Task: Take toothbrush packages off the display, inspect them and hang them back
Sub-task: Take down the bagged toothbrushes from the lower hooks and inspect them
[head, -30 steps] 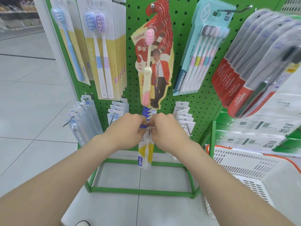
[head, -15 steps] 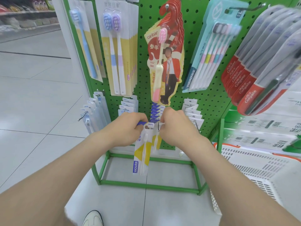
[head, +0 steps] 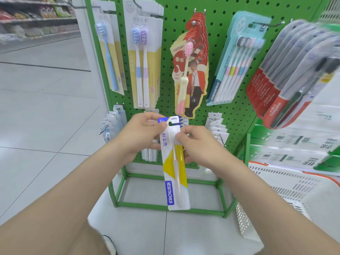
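Observation:
A long white, yellow and blue FROG toothbrush package [head: 174, 166] hangs upright in front of me, off its hook. My left hand [head: 141, 137] pinches its upper left edge near the blue header. My right hand [head: 196, 144] grips the right edge beside the brush head. More packages of the same kind [head: 184, 121] stay on the low hook behind it, on the green pegboard display [head: 228, 111].
Other toothbrush packs hang above: blue and purple pairs [head: 142, 57], a red canban pack [head: 191, 70], a teal multi-pack [head: 237, 63], red Colgate packs [head: 287, 83] at right. A white shopping basket [head: 287, 196] sits lower right. Tiled floor lies to the left.
The FROG package came off the low hook and moved up and toward me. Both hands rose with it, and its front face is turned to the camera.

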